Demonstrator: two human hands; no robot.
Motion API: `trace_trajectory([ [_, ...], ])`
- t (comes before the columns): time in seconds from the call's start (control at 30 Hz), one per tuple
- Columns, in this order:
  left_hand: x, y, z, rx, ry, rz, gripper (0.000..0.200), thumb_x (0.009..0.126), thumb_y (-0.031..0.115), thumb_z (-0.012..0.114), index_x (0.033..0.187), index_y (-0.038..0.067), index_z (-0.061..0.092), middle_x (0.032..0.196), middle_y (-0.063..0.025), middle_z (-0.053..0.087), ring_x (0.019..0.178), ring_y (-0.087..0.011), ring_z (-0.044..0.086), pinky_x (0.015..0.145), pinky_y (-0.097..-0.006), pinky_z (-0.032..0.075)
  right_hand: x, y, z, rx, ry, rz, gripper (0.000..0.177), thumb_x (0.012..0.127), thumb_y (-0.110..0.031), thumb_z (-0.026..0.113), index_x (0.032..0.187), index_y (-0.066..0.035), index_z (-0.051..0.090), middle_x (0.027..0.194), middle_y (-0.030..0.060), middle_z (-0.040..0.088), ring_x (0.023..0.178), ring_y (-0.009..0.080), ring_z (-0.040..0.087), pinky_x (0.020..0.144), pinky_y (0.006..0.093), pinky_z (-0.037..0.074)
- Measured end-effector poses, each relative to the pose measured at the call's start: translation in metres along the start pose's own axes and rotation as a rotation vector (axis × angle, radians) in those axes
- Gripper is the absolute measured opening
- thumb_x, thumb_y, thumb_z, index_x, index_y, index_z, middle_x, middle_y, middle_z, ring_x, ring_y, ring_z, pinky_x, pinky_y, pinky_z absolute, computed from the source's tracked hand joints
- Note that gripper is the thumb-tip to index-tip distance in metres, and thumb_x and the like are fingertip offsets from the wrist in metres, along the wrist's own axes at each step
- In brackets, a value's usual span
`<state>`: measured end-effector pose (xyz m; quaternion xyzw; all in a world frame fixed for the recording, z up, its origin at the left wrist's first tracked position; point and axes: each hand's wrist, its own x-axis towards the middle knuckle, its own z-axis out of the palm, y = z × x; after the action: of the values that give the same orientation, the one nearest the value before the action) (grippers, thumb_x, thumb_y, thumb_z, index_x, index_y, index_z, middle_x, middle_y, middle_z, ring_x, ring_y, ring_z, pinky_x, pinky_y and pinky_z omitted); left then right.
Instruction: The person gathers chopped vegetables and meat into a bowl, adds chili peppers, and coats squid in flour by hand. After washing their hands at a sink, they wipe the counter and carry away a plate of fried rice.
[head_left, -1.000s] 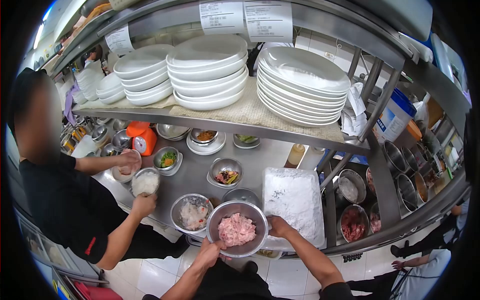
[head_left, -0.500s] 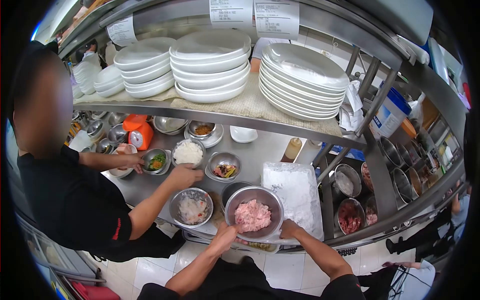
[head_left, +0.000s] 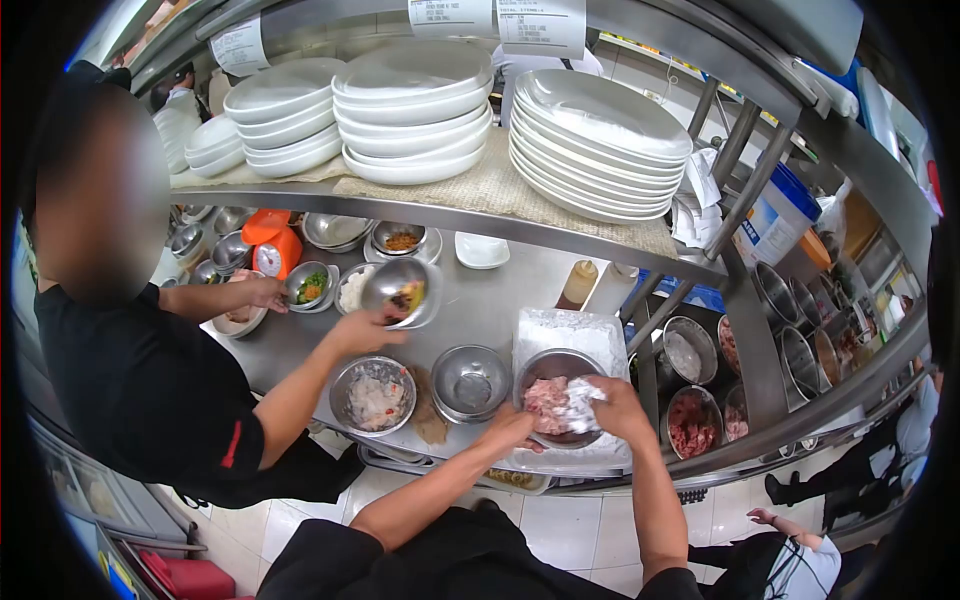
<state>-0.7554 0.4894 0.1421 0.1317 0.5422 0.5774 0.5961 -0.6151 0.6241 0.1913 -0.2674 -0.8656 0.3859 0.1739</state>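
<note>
My left hand (head_left: 508,430) grips the near-left rim of a metal mixing bowl (head_left: 600,440), which sits over the near part of a tray of white powder (head_left: 562,327). Pale pink minced meat (head_left: 545,402) fills the left side of this bowl. Over its right side is my right hand (head_left: 620,408), fingers curled around some white powder (head_left: 583,405) that spills onto the meat, slightly blurred. Left of the bowl stands a metal bowl (head_left: 470,378) with nothing visible inside but a shiny bottom. Farther left is a bowl of pale mixture with red bits (head_left: 376,402).
A co-worker's hand (head_left: 365,330) moves a tilted bowl of mixed ingredients (head_left: 400,290); their other hand touches a bowl of chopped greens (head_left: 313,285). Plate stacks (head_left: 600,130) stand on the overhead shelf (head_left: 450,215). Two squeeze bottles (head_left: 578,283) are behind the tray. Metal posts rise at right.
The meat bowl has moved right, onto the powder tray, uncovering the metal bowl. My right hand has risen from the tray's near edge into the bowl with powder. The co-worker has lifted a bowl.
</note>
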Motion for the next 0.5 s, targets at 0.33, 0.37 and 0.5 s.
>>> trace_trajectory([
  [0.33,0.006,0.0,0.016,0.035,-0.052,0.101,0.041,0.074,0.004,0.053,0.113,-0.002,0.045,0.094,-0.0126,0.056,0.077,-0.0239,0.06,0.054,-0.0335,0.055,-0.003,-0.003,0.027,-0.476,-0.194,0.048,0.065,0.061,-0.011,0.067,0.123,-0.012,0.047,0.118,0.0315,0.042,0.11,0.0448,0.042,0.095,0.0433,0.036],
  [0.37,0.002,0.003,0.018,0.034,-0.051,0.101,0.041,0.074,0.004,0.053,0.113,-0.002,0.045,0.094,-0.0126,0.056,0.077,-0.0239,0.06,0.054,-0.0335,0.055,0.004,0.012,0.027,-0.476,-0.195,0.047,0.065,0.061,-0.011,0.067,0.123,-0.012,0.047,0.118,0.0315,0.042,0.11,0.0448,0.042,0.095,0.0433,0.036],
  [0.5,-0.002,0.007,0.025,0.126,-0.091,0.133,0.041,0.072,0.006,0.05,0.111,-0.004,0.042,0.089,-0.0148,0.057,0.061,-0.0231,0.061,0.045,-0.0306,0.053,0.02,0.014,0.016,-0.498,-0.302,0.131,0.064,0.06,-0.007,0.064,0.121,-0.008,0.045,0.113,0.03,0.046,0.103,0.0423,0.048,0.087,0.0427,0.042],
])
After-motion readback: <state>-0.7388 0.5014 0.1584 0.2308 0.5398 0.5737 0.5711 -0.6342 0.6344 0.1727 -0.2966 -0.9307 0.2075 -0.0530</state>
